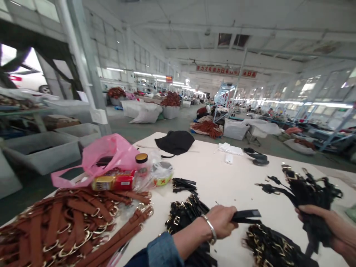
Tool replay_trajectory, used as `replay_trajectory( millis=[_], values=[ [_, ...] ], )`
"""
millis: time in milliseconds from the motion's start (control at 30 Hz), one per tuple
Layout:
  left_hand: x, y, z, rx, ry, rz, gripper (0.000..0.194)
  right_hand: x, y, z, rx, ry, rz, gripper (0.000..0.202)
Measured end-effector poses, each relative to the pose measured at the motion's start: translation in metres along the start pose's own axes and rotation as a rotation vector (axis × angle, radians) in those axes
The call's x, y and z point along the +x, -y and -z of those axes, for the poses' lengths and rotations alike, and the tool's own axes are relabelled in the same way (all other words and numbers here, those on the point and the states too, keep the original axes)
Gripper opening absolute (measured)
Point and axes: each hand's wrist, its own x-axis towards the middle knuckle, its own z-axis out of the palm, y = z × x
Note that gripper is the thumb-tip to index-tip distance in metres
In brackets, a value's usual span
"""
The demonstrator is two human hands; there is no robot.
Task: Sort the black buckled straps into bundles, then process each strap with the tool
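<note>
A worker's left hand, wearing a silver bangle below a blue denim cuff, has its fingers curled tight around a flat black strap whose square end juts out past the knuckles. The right hand has its fingers wrapped closed around a thick bunch of black buckled straps, their gold-coloured buckles fanning up above the fingers. Just under the left wrist lies a dark heap of black straps with gold buckles; another such pile sits below the fingertips of both hands on the white worktable. Well to the left of the left hand lie tan leather straps with metal rings, with a pink plastic bag beyond them.
</note>
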Motion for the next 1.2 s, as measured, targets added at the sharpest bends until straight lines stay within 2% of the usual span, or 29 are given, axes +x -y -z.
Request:
replay_trajectory(
  millis=[100, 167, 233, 333, 400, 567, 700, 800, 1000, 1200],
  values=[
    [-0.032, 0.06, 0.02, -0.098, -0.084, 0.116, 0.016, 0.02, 0.012, -0.063, 0.041, 0.099, -0.016, 0.019],
    [-0.045, 0.095, 0.026, -0.179, -0.135, 0.186, 0.017, 0.036, 0.015, -0.1, 0.006, 0.136, 0.017, 0.02],
    [-0.052, 0.123, 0.028, -0.276, -0.161, 0.243, 0.016, 0.053, 0.016, -0.134, -0.09, 0.159, 0.109, 0.02],
    [-0.051, 0.153, 0.028, -0.446, -0.132, 0.309, 0.018, 0.083, 0.01, -0.177, -0.273, 0.147, 0.27, 0.018],
    [-0.046, 0.167, 0.03, -0.545, -0.109, 0.344, 0.02, 0.108, 0.002, -0.201, -0.379, 0.119, 0.306, 0.016],
    [-0.035, 0.196, 0.041, -0.67, -0.186, 0.429, 0.02, 0.167, -0.043, -0.248, -0.735, 0.016, 0.349, 0.022],
    [-0.037, 0.218, 0.044, -0.71, -0.258, 0.483, 0.021, 0.187, -0.093, -0.273, -0.994, 0.017, 0.366, 0.036],
    [-0.038, 0.234, 0.039, -0.756, -0.264, 0.491, 0.021, 0.194, -0.114, -0.281, -1.14, 0.034, 0.368, 0.04],
    [-0.03, 0.264, 0.016, -1.107, -0.453, 0.4, 0.032, 0.221, -0.105, -0.281, -1.352, 0.023, 0.394, 0.04],
    [-0.032, 0.286, -0.009, -1.327, -0.474, 0.338, 0.035, 0.243, -0.101, -0.29, -1.39, -0.045, 0.364, 0.05]
  ],
)
